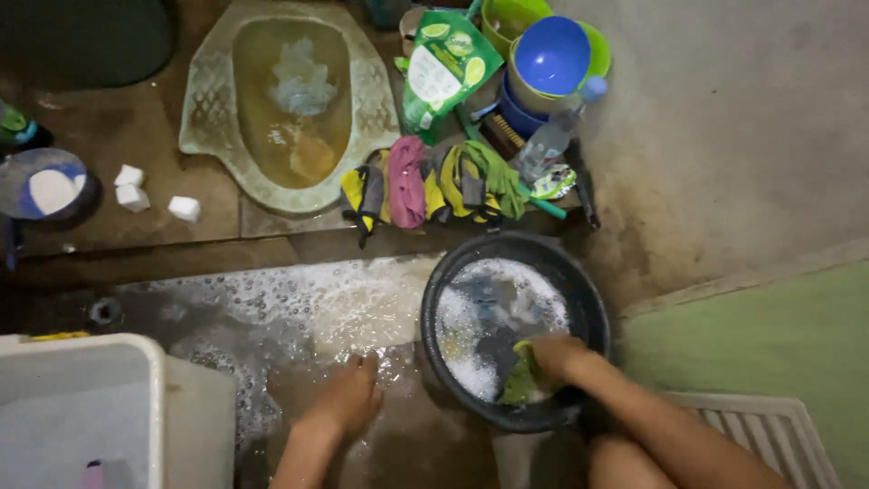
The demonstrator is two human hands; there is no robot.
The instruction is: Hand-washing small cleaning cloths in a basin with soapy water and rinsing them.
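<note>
The right hand (554,355) is reaching into the black basin (593,308) and is closing its fingers around a yellow-green cloth (523,378) at the near side of the basin. The lower part of this cloth is sinking in the foam, so its full shape is hard to make out. Other dark clothes (496,326) are lying under the soapy water and I cannot tell how many there are.

The left hand (348,398) is resting flat and open on the wet floor (299,308), just beside the basin, and it is holding nothing. Both forearms are being cut off by the bottom edge of the picture.

Behind the basin, a heap of wrung clothes (425,186) in yellow, pink, grey and green is lying on the step. Behind the heap, a green detergent pouch (445,65) is leaning, and next to it a blue bowl (552,54) is sitting in stacked green and blue tubs. A clear plastic bottle (554,136) is lying tilted near them. A squat toilet (290,100) is taking the upper middle of the view. Three small white blocks (184,208) are lying to its left. A white tub (81,407) is standing at the lower left, partly cut off by the edge. The far left corner is dark and its things are unclear.
</note>
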